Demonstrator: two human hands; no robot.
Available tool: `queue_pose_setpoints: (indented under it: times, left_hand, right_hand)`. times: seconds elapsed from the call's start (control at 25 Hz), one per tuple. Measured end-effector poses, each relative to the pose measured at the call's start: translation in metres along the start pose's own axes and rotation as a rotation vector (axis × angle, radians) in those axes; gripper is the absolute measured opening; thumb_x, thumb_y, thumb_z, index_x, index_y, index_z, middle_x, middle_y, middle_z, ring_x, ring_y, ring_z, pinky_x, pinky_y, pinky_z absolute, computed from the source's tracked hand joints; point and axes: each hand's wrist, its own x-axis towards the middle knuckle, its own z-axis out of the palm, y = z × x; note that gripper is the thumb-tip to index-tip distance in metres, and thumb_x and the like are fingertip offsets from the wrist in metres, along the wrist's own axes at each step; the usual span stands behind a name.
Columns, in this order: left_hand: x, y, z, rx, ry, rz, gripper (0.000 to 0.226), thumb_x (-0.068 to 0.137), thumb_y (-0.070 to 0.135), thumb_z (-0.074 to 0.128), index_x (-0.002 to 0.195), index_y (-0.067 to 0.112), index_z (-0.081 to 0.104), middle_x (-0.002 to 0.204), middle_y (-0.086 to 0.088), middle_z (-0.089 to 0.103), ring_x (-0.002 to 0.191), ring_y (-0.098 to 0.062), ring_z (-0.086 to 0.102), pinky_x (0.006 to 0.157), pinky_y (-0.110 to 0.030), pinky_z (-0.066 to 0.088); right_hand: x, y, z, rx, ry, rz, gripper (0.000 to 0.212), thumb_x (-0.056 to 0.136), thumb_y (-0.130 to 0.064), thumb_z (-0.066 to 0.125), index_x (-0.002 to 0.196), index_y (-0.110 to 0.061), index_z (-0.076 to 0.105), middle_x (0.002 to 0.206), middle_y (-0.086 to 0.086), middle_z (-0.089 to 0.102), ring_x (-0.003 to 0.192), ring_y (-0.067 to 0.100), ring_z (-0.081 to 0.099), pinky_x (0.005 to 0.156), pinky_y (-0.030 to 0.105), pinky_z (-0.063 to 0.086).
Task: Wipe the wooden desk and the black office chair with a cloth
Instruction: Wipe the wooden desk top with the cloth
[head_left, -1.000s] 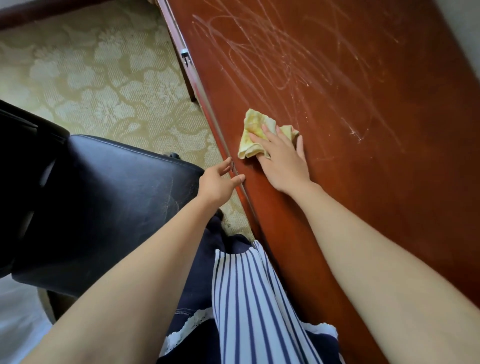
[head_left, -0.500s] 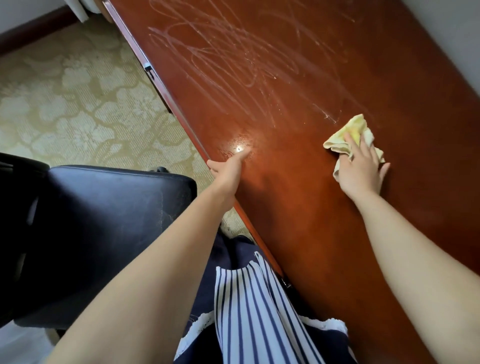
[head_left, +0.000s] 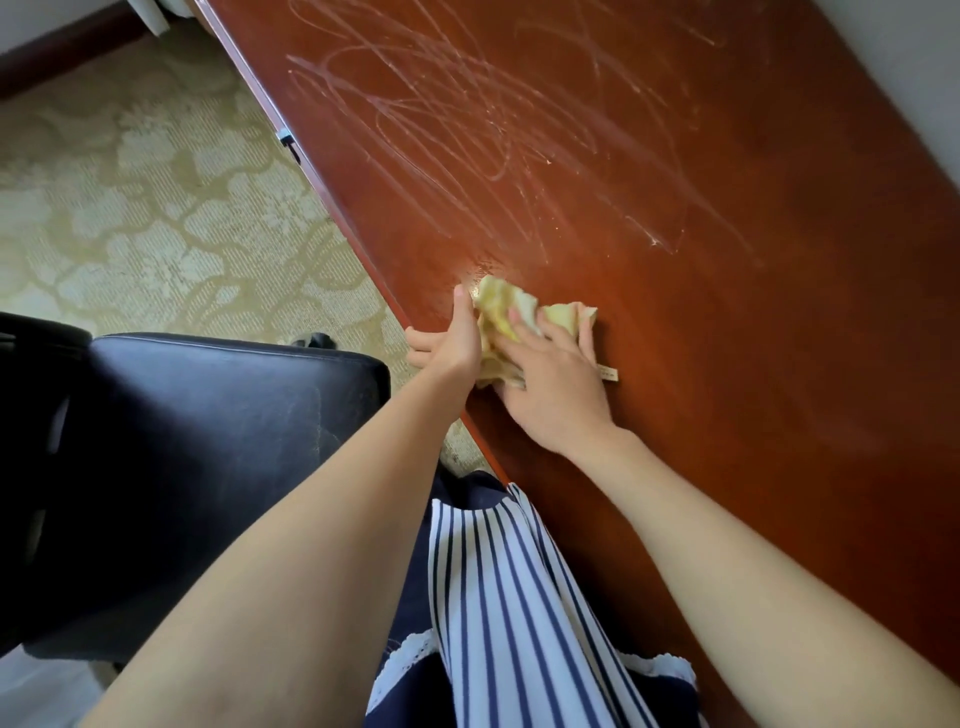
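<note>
1. The right hand (head_left: 550, 389) is down on the yellow cloth (head_left: 498, 317). Its fingers (head_left: 519, 325) are stretched flat and spread, released rather than clutching, and they press the fabric onto the wood.
2. The cloth sits bunched on the red-brown counter (head_left: 727, 374), close to its near-left edge. A small label (head_left: 609, 373) pokes out beside the right hand.
3. The left hand (head_left: 452, 343) is at that same edge. Its thumb (head_left: 461, 299) lies on top, just beside the cloth, and the other fingers are curled under the lip, grasping the counter's edge.
4. Beyond the cloth, pale scribbled streaks (head_left: 493, 130) loop across the far stretch of the counter.
5. Off to the left is the black office chair (head_left: 208, 441). Its seat corner is near the counter's edge, and neither hand touches it.
6. Patterned carpet (head_left: 156, 234) shows between the chair and the counter.
7. At the bottom, a blue-and-white striped garment (head_left: 519, 597) hangs between the two bare forearms.
</note>
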Motion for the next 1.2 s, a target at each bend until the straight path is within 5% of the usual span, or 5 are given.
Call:
queue_pose_setpoints:
  times: [0.28,0.44,0.56,0.96,1.2]
  left_hand:
    - [0.001,-0.001,-0.002,0.072,0.035,-0.038,0.088,0.088,0.073,0.023,0.151,0.016,0.001,0.158,-0.004,0.008,0.143,-0.032,0.013,0.113,-0.051,0.013]
    - [0.005,-0.002,-0.003,0.075,0.011,-0.036,0.090,0.087,0.074,0.022,0.151,0.017,-0.005,0.159,-0.004,0.003,0.144,-0.032,0.009,0.115,-0.052,0.013]
    - [0.006,-0.003,-0.004,0.064,-0.015,-0.035,0.089,0.088,0.073,0.022,0.151,0.017,-0.009,0.159,-0.004,-0.001,0.145,-0.032,0.006,0.115,-0.053,0.012]
    - [0.007,-0.003,0.000,0.111,0.042,-0.056,0.085,0.091,0.069,0.018,0.152,0.013,-0.002,0.160,-0.004,-0.002,0.145,-0.033,0.004,0.114,-0.050,0.005]
    - [0.006,-0.001,0.003,0.163,0.054,-0.067,0.089,0.087,0.074,0.017,0.152,0.015,0.000,0.160,-0.006,0.004,0.145,-0.032,0.010,0.115,-0.050,0.007]
  right_hand:
    - [-0.037,0.025,-0.037,0.517,-0.492,-0.110,0.049,0.083,-0.051,0.057,0.131,-0.046,0.046,0.146,-0.024,0.023,0.125,-0.026,0.012,0.114,0.039,0.001]
    - [-0.043,0.039,-0.039,0.666,0.106,0.305,0.034,0.090,-0.034,0.055,0.124,-0.032,0.058,0.127,-0.011,0.059,0.112,-0.002,0.052,0.100,0.031,0.041]
    - [-0.037,0.026,-0.024,0.558,0.085,0.514,0.049,0.086,-0.037,0.063,0.131,-0.021,0.049,0.120,-0.005,0.058,0.110,0.017,0.055,0.094,0.038,0.046]
    - [-0.057,0.037,-0.043,1.224,0.418,0.710,0.004,0.085,-0.013,0.064,0.088,-0.014,0.067,0.094,0.009,0.070,0.094,0.029,0.066,0.080,0.042,0.054]
    - [-0.044,0.070,-0.096,0.922,0.746,0.582,0.014,0.085,-0.021,0.060,0.098,-0.024,0.061,0.098,-0.003,0.063,0.088,0.011,0.061,0.075,0.024,0.049]
